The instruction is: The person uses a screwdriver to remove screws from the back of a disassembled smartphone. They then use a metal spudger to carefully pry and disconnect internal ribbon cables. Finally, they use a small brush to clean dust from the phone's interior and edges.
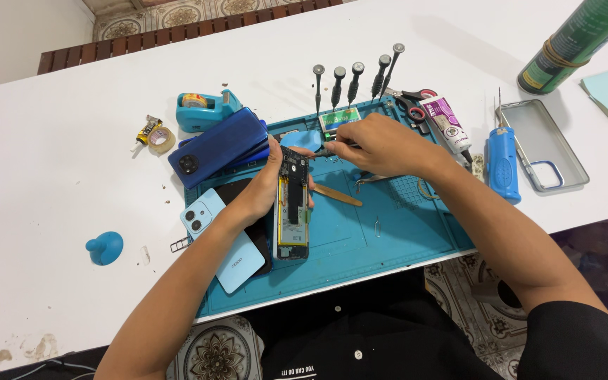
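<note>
My left hand (pixel 265 186) grips an opened phone (pixel 293 207) by its left edge and tilts it up off the blue work mat (pixel 381 232); its yellow and black inner parts face me. My right hand (pixel 381 144) pinches metal tweezers (pixel 328 149) whose tip reaches the phone's top end. A thin wooden-coloured pry tool (pixel 338 195) lies on the mat just right of the phone. A second pair of tweezers (pixel 371 180) rests below my right wrist.
Left of my arm lie a dark blue phone (pixel 219 146), a light blue phone back (pixel 223 243) and a tape dispenser (pixel 205 109). Several screwdrivers (pixel 353 81) stand behind the mat. Scissors, a glue tube (pixel 448 127), a blue electric driver (pixel 504 162), a clear case (pixel 542 144) and a green can (pixel 575 42) sit right.
</note>
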{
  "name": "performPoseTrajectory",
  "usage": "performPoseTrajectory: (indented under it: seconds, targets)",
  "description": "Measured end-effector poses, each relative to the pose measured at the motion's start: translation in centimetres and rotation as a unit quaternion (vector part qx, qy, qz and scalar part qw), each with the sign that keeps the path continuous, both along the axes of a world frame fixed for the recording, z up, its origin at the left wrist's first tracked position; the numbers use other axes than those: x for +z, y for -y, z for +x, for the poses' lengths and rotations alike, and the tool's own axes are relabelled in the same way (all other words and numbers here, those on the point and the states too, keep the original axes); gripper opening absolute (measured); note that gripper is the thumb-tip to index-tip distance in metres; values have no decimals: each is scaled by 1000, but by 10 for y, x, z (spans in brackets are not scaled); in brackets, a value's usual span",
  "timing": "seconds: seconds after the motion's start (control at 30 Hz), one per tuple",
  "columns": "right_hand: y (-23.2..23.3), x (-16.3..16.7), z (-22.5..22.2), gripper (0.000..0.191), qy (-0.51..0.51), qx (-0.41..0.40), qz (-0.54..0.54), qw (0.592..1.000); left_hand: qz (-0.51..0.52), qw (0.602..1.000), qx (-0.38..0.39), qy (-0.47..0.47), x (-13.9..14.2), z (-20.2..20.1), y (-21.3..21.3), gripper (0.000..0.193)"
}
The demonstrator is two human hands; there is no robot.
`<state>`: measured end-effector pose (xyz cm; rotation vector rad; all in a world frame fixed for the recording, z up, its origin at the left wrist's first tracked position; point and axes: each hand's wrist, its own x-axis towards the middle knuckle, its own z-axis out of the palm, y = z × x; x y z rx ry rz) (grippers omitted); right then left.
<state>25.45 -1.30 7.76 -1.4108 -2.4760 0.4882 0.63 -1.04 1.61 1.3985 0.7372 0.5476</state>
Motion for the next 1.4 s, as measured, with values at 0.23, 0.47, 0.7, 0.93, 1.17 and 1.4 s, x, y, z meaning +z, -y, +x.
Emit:
performPoseTrajectory:
  seconds: [0.23,0.47,0.7,0.93,1.17,1.4]
  targets:
    - [1,4,1,45,-8,1,11,1000,-9,1000,2,2,0,-1,1,109]
    - [1,2,0,46,-6,-6,-6,1000,-15,1000,-3,17,-2,-1,0,108]
    - [1,2,-1,45,4,-15,-24,1000,-15,1000,-1,12,-3,-1,-1,108]
    - [5,6,-1,29,-94,11,15,995,-19,1000,4,8,-3,-1,-1,108]
    - [5,1,-8,26,-178,-27,-17,984,-22,1000,2,15,-4,-1,-2,109]
    - [5,2,-5,26,-245,13,-4,969,-14,1000,3,16,-4,-1,-2,109]
